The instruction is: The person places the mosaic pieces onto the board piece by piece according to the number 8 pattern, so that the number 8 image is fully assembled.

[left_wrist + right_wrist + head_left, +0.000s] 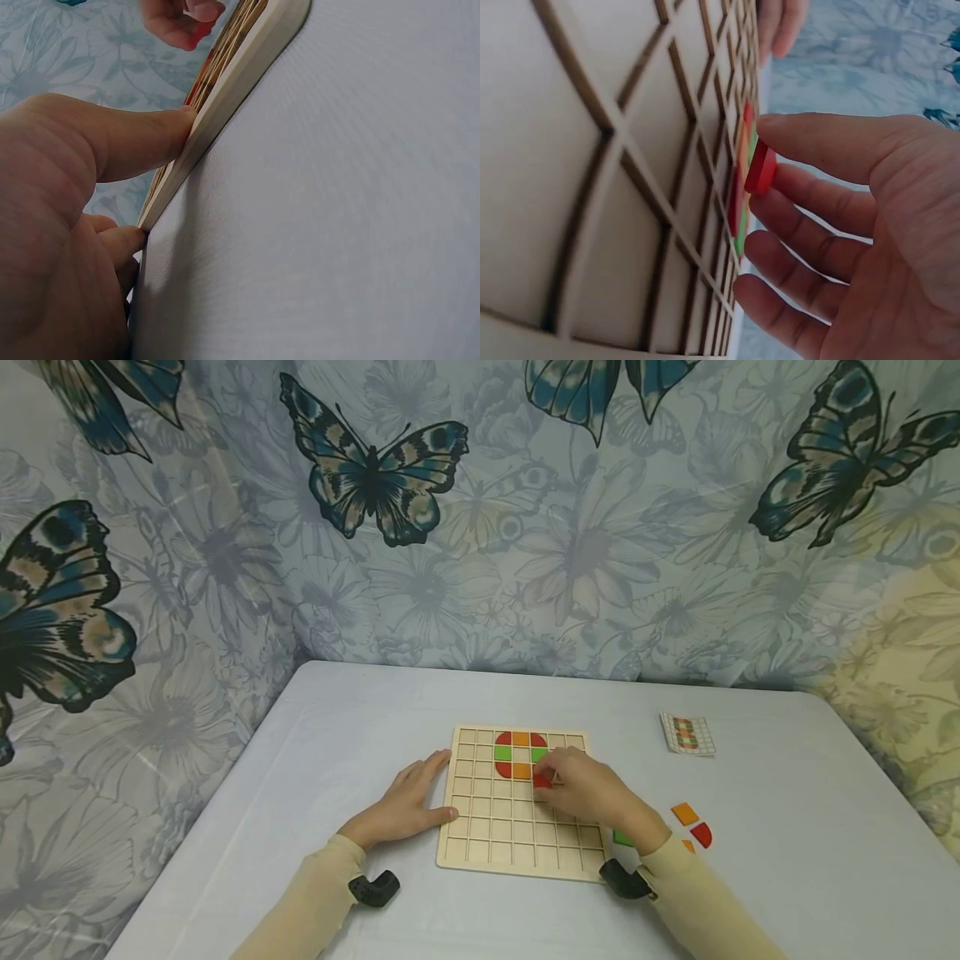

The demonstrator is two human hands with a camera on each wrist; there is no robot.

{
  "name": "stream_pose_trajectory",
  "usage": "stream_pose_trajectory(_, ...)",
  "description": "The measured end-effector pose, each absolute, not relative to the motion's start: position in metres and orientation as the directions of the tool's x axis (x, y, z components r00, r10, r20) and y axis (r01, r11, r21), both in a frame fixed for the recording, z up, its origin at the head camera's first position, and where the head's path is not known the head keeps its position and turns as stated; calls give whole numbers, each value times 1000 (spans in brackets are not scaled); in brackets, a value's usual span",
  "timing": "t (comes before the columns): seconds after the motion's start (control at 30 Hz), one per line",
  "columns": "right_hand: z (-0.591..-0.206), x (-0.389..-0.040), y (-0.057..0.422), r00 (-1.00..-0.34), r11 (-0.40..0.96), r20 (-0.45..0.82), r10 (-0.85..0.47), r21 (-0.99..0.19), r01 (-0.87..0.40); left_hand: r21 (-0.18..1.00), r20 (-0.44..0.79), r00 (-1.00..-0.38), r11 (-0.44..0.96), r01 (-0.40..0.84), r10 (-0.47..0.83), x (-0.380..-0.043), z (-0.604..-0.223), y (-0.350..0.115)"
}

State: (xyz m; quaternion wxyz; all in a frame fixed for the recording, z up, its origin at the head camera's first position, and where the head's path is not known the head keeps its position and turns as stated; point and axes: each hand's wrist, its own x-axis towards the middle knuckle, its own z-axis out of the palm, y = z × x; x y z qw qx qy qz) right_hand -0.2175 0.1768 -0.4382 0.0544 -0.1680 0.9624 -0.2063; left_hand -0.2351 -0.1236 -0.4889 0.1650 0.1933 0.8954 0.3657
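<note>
Right wrist view: right hand (904, 236) pinches a smooth red piece (762, 169) over the gridded wooden board (525, 172); left hand (403, 806), thumb spread wide, touches its edge.

Behind the white table (810, 810) is a flowered backdrop (585, 568) with blue butterflies (372, 485); it continues along the table's left side and turns yellowish beyond its right.

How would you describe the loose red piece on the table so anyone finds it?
On the white table, find the pale wooden grid board. To its right, beside an orange square, lies a red round-edged piece, the only red one visible there.
</note>
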Motion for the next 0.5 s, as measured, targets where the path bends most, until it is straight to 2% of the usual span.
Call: stream_pose_trajectory(0.5,-448,-217,175,-939,881,3,-345,-344,-325,726,-161,-874,655,209,458,-236,-491,-122)
